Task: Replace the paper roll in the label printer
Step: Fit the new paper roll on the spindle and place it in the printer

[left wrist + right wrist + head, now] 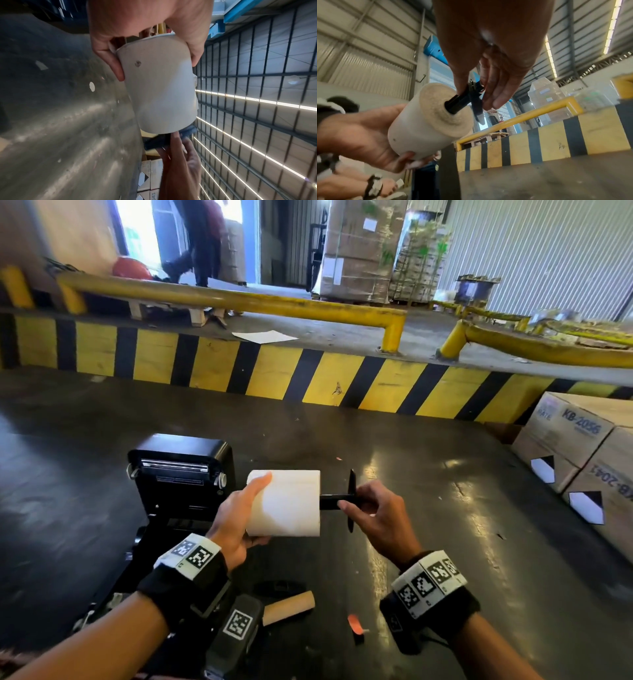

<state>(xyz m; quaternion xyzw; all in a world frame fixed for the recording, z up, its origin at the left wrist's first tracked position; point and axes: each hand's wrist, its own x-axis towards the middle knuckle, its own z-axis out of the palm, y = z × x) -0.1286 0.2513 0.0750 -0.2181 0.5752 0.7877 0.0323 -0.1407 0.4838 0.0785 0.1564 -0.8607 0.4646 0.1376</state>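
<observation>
Two hands are busy above a dark, shiny floor (445,542). The left hand (236,522) wraps its fingers and thumb around one end of a fat white paper roll (286,503) and holds it in the air, lying on its side. In the left wrist view, the fingers (109,59) are curled on one side of the roll (161,86) and the thumb is on the other side. The right hand (376,515) pinches a black plastic rod (337,503) with a flat round plate on it. The tip of the rod sits inside the hole at the right end of the roll, and the plate is a little way off from the roll. In the right wrist view, the thumb and fingers (494,86) are clamped on the rod (462,100) close to the plate. A black label printer (181,474) stands open on the floor just to the left of the roll, behind the left hand. An empty brown cardboard tube (289,607) lies on the floor near the person, between the two wrists. A small orange scrap (355,623) lies near the tube. Brown boxes (582,453) sit off to the right. A wall with yellow and black stripes (274,371) runs across behind it all.
</observation>
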